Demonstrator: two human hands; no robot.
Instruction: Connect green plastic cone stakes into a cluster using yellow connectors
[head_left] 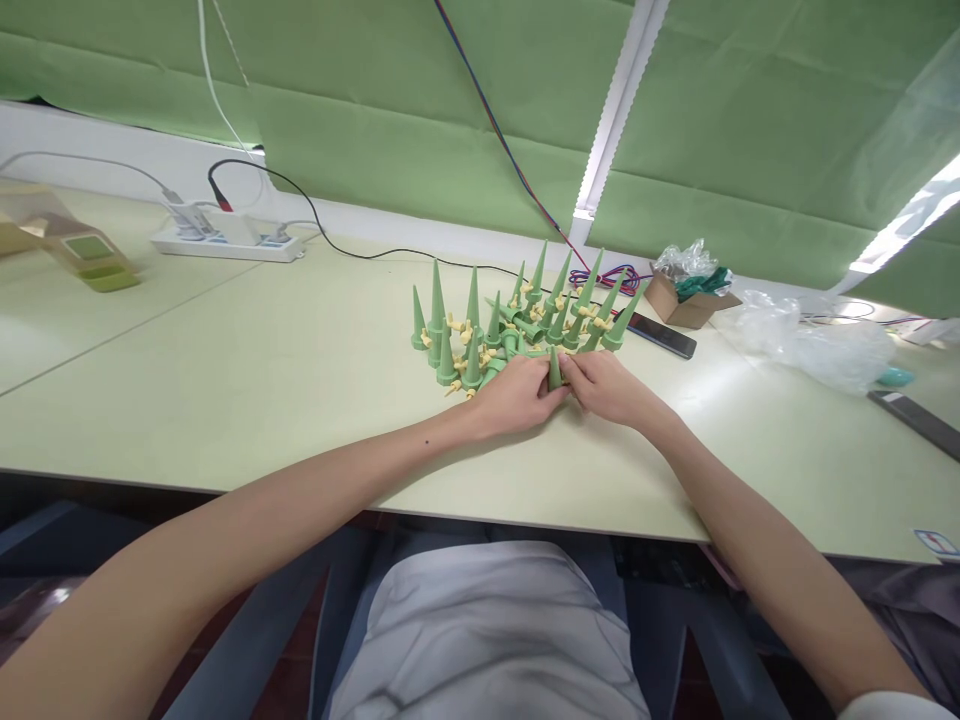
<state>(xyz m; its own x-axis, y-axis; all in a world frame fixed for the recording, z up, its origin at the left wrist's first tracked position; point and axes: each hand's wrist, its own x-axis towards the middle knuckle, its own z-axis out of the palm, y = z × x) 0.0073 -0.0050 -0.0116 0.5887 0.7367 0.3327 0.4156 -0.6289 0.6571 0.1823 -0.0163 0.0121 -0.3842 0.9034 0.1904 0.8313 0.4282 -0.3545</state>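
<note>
My left hand [519,396] is closed around the base of a small green cone [555,368], whose tip points up. Right beside it, my right hand [606,386] is closed, its fingertips pinched together against the cone's right side. Whatever lies between those fingertips is hidden. Just beyond both hands stands a cluster of upright green cones [436,310], with small yellow pieces [454,324] among and on them. A few green cones [531,326] lie on their sides in the middle of the cluster.
A dark phone [660,335] lies right of the cones, near a cardboard box [688,303] holding plastic and green material. Clear plastic bags [810,335] and a dark flat object [919,420] are farther right. A power strip [229,245] with cables sits at the back left of the table [315,400].
</note>
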